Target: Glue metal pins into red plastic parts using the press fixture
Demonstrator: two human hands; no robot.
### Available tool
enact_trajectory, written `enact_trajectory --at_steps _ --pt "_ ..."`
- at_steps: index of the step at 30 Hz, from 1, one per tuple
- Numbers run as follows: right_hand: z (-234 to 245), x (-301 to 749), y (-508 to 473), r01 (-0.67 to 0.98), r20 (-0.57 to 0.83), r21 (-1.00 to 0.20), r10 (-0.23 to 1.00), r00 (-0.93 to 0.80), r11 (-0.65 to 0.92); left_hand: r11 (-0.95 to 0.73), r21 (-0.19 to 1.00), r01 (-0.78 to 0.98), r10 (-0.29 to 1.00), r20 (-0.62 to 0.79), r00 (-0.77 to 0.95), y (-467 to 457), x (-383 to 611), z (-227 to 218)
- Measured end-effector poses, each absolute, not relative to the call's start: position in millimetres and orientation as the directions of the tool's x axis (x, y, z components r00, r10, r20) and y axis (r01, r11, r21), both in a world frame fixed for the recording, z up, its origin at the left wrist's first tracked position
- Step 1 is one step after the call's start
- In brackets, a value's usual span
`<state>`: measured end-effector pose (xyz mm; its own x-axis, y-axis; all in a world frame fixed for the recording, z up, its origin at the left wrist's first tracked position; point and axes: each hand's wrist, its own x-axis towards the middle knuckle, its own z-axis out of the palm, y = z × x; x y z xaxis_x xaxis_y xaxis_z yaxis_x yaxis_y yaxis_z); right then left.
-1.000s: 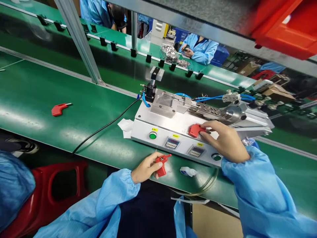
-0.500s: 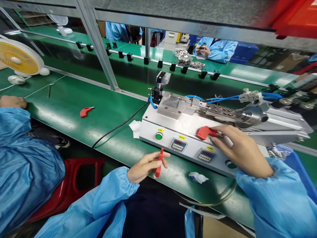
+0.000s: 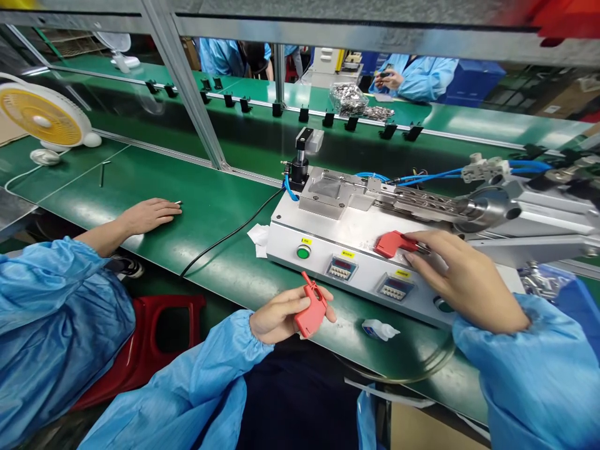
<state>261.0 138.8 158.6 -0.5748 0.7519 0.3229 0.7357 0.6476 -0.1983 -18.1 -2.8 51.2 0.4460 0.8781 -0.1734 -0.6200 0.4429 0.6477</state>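
Note:
My left hand (image 3: pixel 280 314) is closed round a red plastic handle piece (image 3: pixel 312 309), held just above the near edge of the green belt (image 3: pixel 220 250). On the top plate of the white press machine (image 3: pixel 356 240), my right hand (image 3: pixel 459 281) pinches the metal shank of a second red-handled key (image 3: pixel 392 243). That key lies flat in front of the machine's metal fixture (image 3: pixel 328 194). A co-worker's hand (image 3: pixel 149 214) rests flat on the belt at the left, covering the spot where a red key lay.
A small white glue bottle (image 3: pixel 379 329) lies on the belt below the machine's panel. A black cable (image 3: pixel 225 240) runs left from the machine. A yellow fan (image 3: pixel 40 119) stands far left. A slanted frame post (image 3: pixel 187 87) rises behind. People in blue coats sit at the far line.
The co-worker's hand has reached onto the belt and covered the loose red key. My left hand has turned its red piece flat-side out. My right hand stays on the key.

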Motion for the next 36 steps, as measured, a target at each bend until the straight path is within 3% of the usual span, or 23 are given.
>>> enact_trajectory --at_steps 11,26,36 --pt "158.7 258.2 138.0 0.754 0.317 -0.216 0.775 -0.547 0.620 0.380 0.598 -0.706 0.908 -0.097 0.407 0.0 -13.1 51.4" --pt "155.9 256.4 137.6 0.750 0.344 -0.200 0.762 -0.549 0.630 0.410 0.530 -0.742 0.909 -0.299 0.289 6.5 -2.3 42.2" --pt "154.4 257.2 137.8 0.750 0.357 -0.166 0.748 -0.560 0.640 0.351 0.506 -0.788 0.929 -0.081 0.362 4.4 1.9 52.3"
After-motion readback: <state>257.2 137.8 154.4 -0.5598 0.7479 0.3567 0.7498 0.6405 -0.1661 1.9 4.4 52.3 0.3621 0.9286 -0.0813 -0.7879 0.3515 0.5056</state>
